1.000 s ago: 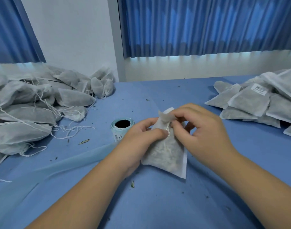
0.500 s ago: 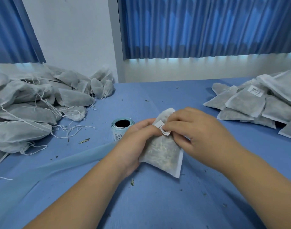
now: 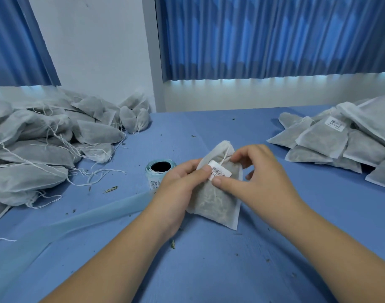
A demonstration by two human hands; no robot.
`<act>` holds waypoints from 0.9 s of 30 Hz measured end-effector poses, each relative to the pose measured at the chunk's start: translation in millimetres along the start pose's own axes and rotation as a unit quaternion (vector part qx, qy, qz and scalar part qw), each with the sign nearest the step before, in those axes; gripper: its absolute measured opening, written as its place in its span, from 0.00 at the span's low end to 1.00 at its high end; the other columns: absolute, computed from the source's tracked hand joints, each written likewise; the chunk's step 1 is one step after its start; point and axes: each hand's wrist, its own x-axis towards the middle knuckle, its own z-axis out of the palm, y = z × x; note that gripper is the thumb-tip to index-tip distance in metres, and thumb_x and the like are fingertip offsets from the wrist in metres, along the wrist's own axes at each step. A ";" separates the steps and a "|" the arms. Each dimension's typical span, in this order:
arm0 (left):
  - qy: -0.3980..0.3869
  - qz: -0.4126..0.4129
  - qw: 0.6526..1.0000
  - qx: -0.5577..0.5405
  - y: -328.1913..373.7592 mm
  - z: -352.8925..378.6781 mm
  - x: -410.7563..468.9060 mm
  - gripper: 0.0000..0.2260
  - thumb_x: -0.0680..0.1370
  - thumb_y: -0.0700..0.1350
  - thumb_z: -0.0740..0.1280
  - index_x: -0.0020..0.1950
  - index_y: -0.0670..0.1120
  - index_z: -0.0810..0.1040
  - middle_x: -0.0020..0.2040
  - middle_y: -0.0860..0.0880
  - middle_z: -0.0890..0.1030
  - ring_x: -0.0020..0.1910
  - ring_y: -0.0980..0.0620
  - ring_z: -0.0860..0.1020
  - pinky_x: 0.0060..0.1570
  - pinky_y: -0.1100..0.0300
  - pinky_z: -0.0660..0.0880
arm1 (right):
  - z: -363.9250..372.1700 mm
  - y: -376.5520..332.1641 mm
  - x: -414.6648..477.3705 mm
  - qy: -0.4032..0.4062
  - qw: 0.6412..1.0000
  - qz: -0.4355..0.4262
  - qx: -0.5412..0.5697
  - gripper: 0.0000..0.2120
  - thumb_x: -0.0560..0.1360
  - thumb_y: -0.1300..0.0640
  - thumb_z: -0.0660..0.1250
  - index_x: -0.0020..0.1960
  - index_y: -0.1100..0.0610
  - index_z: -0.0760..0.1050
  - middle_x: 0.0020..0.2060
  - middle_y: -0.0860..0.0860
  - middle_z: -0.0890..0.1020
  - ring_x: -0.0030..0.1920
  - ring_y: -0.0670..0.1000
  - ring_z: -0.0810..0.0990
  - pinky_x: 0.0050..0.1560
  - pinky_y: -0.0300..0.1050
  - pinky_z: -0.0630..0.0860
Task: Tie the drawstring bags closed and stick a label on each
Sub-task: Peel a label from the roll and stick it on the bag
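Step in hand, my read: seating the barcode label (image 3: 220, 171) on the drawstring bag (image 3: 215, 206). The bag is held tilted just off the desk (image 3: 209, 270) between both hands, neck pointing away. Left hand (image 3: 178, 184): fingers curled round the bag's left edge, thumb on the label's left end. Right hand (image 3: 259, 180): thumb tip pressing the label's lower edge, index curled onto the drawstring (image 3: 225, 157) just above it, so the label zone is pinched between them. The neck looks cinched, but I can't tell if the knot is finished. To do it well: rub the thumb across the label end to end, flatten the corners, keep the string out from under the sticker, and back the fabric from behind, since the fill looks loose and lumpy. Just left of the left fingers is a label roll (image 3: 160, 171) standing on end. A pale blue liner strip (image 3: 78, 224) runs from beside it under the left forearm and could snag. Leaf crumbs are scattered on the desk. Farther left: a heap of bags (image 3: 45, 145) with loose strings, no labels showing. Farther right: a stack of flat bags (image 3: 340, 145), one showing a label, likely the drop spot; the path from the right fingers looks free. Blue curtains (image 3: 274, 36) hang behind.
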 end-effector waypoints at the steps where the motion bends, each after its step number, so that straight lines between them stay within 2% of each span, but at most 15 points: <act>1: 0.001 0.006 1.000 0.000 -0.5 -0.5 0.5 0.10 0.74 0.44 0.71 0.54 0.44 0.84 0.53 0.41 0.85 0.51 0.46 0.82 0.57 0.49 0.76 | -0.2 -0.2 1.1 -0.008 0.997 0.058 0.042 0.22 0.60 0.47 0.81 0.48 0.45 0.73 0.48 0.42 0.75 0.47 0.37 0.75 0.46 0.28 0.69; 3: -0.005 0.017 1.000 0.006 -1.9 -0.6 0.6 0.09 0.74 0.45 0.70 0.52 0.46 0.85 0.52 0.42 0.85 0.51 0.47 0.83 0.54 0.52 0.78 | -3.3 -0.3 2.5 -0.085 0.962 0.177 0.188 0.26 0.59 0.50 0.82 0.53 0.50 0.75 0.48 0.47 0.81 0.46 0.43 0.82 0.47 0.39 0.76; 4: -0.011 0.019 1.000 0.011 -2.7 -0.1 0.3 0.09 0.73 0.46 0.69 0.51 0.47 0.85 0.52 0.43 0.85 0.50 0.48 0.83 0.52 0.55 0.79 | -5.3 -0.2 2.8 -0.138 0.926 0.218 0.275 0.27 0.59 0.52 0.81 0.55 0.53 0.77 0.49 0.50 0.84 0.47 0.48 0.84 0.49 0.44 0.79; 6: -0.023 0.022 0.999 0.020 -4.0 2.0 0.2 0.10 0.73 0.48 0.68 0.50 0.48 0.85 0.51 0.43 0.85 0.50 0.48 0.83 0.49 0.58 0.79 | -8.5 1.0 4.3 -0.209 0.855 0.258 0.398 0.24 0.63 0.56 0.77 0.58 0.60 0.79 0.52 0.56 0.85 0.52 0.55 0.84 0.53 0.48 0.81; 8: -0.027 0.023 0.999 0.023 -5.1 4.4 0.8 0.09 0.74 0.47 0.69 0.51 0.47 0.85 0.51 0.43 0.85 0.50 0.48 0.83 0.49 0.57 0.79 | -12.4 3.2 6.2 -0.226 0.821 0.276 0.446 0.23 0.67 0.58 0.74 0.60 0.64 0.78 0.55 0.60 0.83 0.56 0.58 0.83 0.54 0.50 0.81; 10: -0.023 0.019 0.999 0.026 -4.8 7.4 1.2 0.08 0.75 0.45 0.71 0.51 0.46 0.85 0.52 0.42 0.85 0.51 0.47 0.82 0.52 0.55 0.77 | -16.0 5.0 7.7 -0.222 0.810 0.290 0.458 0.25 0.67 0.58 0.73 0.62 0.66 0.76 0.56 0.62 0.82 0.58 0.60 0.82 0.56 0.53 0.80; 13: -0.002 0.007 0.999 0.044 -1.6 13.3 0.6 0.07 0.72 0.47 0.72 0.47 0.47 0.85 0.48 0.44 0.85 0.47 0.49 0.82 0.49 0.55 0.76 | -19.6 7.4 7.2 -0.184 0.855 0.285 0.392 0.28 0.65 0.55 0.75 0.60 0.67 0.76 0.52 0.60 0.84 0.54 0.59 0.83 0.55 0.52 0.81; 17: 0.033 0.019 0.996 0.081 1.5 23.8 -0.8 0.10 0.70 0.54 0.74 0.42 0.49 0.84 0.42 0.47 0.85 0.41 0.53 0.82 0.41 0.60 0.75 | -20.4 5.5 4.6 -0.132 0.919 0.223 0.296 0.16 0.69 0.55 0.76 0.51 0.63 0.79 0.45 0.57 0.86 0.43 0.52 0.85 0.43 0.45 0.81; 20: 0.082 0.017 0.994 0.068 -0.5 32.1 3.2 0.07 0.74 0.49 0.73 0.40 0.47 0.83 0.39 0.46 0.85 0.39 0.50 0.81 0.41 0.55 0.76 | -18.7 4.5 1.3 -0.101 0.956 0.169 0.215 0.11 0.71 0.50 0.75 0.47 0.56 0.81 0.42 0.51 0.86 0.42 0.50 0.85 0.42 0.42 0.80; 23: 0.101 0.007 0.993 0.054 -1.0 41.5 8.4 0.09 0.75 0.48 0.73 0.41 0.43 0.81 0.37 0.45 0.84 0.37 0.48 0.81 0.41 0.54 0.77 | -20.9 5.4 -0.8 -0.094 0.962 0.144 0.210 0.09 0.72 0.51 0.74 0.48 0.54 0.81 0.42 0.48 0.86 0.44 0.48 0.85 0.46 0.44 0.81; 27: 0.080 -0.018 0.996 0.026 -0.5 61.5 16.1 0.11 0.75 0.48 0.73 0.43 0.41 0.80 0.39 0.42 0.84 0.38 0.45 0.81 0.42 0.52 0.78 | -43.3 11.4 -2.8 -0.083 0.964 0.127 0.219 0.09 0.72 0.54 0.74 0.51 0.54 0.80 0.44 0.49 0.86 0.46 0.50 0.85 0.48 0.45 0.81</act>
